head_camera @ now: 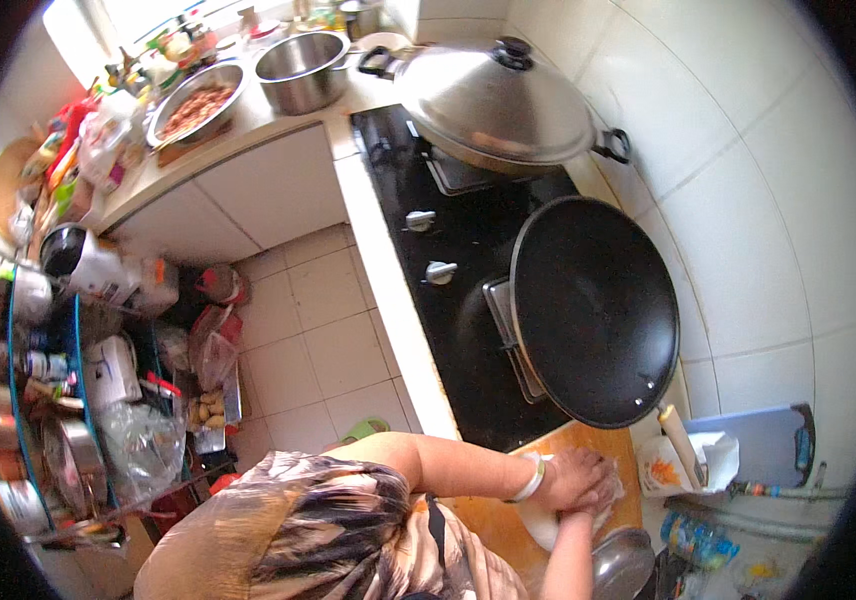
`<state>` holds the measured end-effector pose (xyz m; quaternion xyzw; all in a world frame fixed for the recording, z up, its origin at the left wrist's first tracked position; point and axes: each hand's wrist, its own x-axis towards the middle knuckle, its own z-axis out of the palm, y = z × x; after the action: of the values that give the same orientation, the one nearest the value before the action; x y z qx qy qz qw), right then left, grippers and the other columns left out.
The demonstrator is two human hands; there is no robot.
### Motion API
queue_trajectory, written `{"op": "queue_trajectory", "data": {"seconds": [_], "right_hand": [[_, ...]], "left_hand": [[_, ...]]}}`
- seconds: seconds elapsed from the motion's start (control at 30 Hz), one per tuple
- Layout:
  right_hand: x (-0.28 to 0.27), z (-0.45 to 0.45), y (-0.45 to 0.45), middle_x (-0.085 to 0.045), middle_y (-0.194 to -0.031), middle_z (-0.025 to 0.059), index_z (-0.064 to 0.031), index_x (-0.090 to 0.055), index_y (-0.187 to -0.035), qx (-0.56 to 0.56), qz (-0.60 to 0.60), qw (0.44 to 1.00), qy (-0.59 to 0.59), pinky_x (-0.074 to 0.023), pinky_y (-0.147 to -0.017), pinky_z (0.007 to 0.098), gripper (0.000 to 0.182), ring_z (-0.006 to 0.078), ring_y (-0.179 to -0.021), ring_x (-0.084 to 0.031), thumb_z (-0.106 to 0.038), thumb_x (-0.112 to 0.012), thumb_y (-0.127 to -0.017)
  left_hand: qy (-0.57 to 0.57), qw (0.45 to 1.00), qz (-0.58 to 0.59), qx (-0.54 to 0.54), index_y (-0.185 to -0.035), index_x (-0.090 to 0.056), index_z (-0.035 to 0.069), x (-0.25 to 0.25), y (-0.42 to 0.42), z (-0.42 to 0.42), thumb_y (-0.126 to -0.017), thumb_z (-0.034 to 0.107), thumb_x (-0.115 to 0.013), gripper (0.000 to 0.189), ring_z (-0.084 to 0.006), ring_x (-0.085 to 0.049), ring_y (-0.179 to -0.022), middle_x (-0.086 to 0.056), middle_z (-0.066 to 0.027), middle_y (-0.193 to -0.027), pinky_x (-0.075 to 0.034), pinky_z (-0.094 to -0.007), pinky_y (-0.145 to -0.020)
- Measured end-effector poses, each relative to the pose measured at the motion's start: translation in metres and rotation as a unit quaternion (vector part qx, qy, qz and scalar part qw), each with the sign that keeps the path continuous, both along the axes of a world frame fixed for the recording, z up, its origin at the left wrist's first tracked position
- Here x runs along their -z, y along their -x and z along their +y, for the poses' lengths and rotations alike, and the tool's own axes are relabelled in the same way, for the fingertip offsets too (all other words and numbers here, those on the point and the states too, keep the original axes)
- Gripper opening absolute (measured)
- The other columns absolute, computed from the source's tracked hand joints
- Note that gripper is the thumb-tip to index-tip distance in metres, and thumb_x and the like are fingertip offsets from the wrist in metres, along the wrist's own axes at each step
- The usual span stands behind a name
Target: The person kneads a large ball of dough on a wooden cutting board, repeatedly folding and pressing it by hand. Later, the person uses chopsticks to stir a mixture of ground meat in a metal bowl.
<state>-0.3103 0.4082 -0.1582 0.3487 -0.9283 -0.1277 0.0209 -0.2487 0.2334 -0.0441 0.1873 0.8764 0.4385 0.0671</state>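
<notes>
My left hand [574,474], with a pale band at its wrist, lies over my right hand [587,504] at the lower right. Both are on a soft white mass [540,523] on a wooden board [626,450]; its material is unclear. Fingers overlap, so each hand's grip is hidden. A dark rounded lid or bowl [623,566] sits beside my right forearm. Just beyond the board, a black wok [596,315] rests tilted over the near burner, its handle [679,442] pointing toward a white-lined container with orange scraps [664,472].
A large lidded steel wok [499,105] covers the far burner of the black stove [465,337]. On the far counter stand a steel pot [304,75] and a bowl of chopped meat [199,109]. A crowded shelf [82,375] lines the left; a blue cutting board [758,442] leans at the wall.
</notes>
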Motion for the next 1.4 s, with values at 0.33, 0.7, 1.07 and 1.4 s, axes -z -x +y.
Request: {"op": "queue_trajectory", "data": {"seconds": [0.33, 0.7, 1.07, 1.4], "right_hand": [[-0.140, -0.062, -0.017, -0.064, -0.103, 0.0206, -0.0027, -0.061, -0.102, 0.273, -0.111, 0.943, 0.154, -0.0461, -0.085, 0.0471, 0.036, 0.0368, -0.099, -0.060, -0.035, -0.044, -0.096], [-0.151, 0.021, -0.148, -0.065, -0.105, 0.0196, 0.0001, -0.062, -0.104, 0.038, 0.027, 0.939, 0.342, -0.0423, -0.093, 0.0510, 0.033, 0.0380, -0.098, -0.060, -0.025, -0.043, -0.095], [-0.128, -0.004, -0.064, -0.067, -0.081, 0.0204, -0.0066, -0.063, -0.077, 0.184, -0.060, 0.899, 0.393, -0.0492, -0.069, 0.0538, 0.028, 0.0425, -0.076, -0.062, -0.025, -0.047, -0.091], [-0.128, -0.010, 0.013, -0.066, -0.094, 0.0286, 0.0003, -0.071, -0.087, 0.342, -0.154, 0.867, 0.328, -0.0493, -0.087, 0.0540, 0.045, 0.0454, -0.093, -0.065, -0.031, -0.040, -0.093]], "left_hand": [[-0.107, 0.976, -0.039, -0.184, -0.116, -0.057, 0.001, -0.018, 0.003, 0.015, -0.097, 0.045, -0.041, 0.051, -0.0430, -0.058, -0.109, -0.062, -0.0258, -0.115, -0.045, -0.0492, -0.095], [-0.011, 0.939, 0.324, -0.116, -0.114, -0.061, 0.010, 0.001, -0.115, 0.041, -0.089, 0.024, -0.058, 0.029, -0.0286, -0.056, -0.112, -0.062, -0.0094, -0.115, -0.042, -0.0447, -0.098], [0.114, 0.971, 0.183, -0.099, -0.095, -0.063, 0.008, -0.001, -0.027, 0.031, -0.073, 0.023, -0.062, 0.026, -0.0367, -0.061, -0.086, -0.065, -0.0143, -0.087, -0.048, -0.0465, -0.078], [0.085, 0.953, 0.239, -0.163, -0.097, -0.063, 0.004, 0.022, 0.049, 0.036, -0.095, 0.027, -0.043, 0.030, -0.0389, -0.057, -0.097, -0.063, -0.0196, -0.098, -0.043, -0.0496, -0.088]]}}
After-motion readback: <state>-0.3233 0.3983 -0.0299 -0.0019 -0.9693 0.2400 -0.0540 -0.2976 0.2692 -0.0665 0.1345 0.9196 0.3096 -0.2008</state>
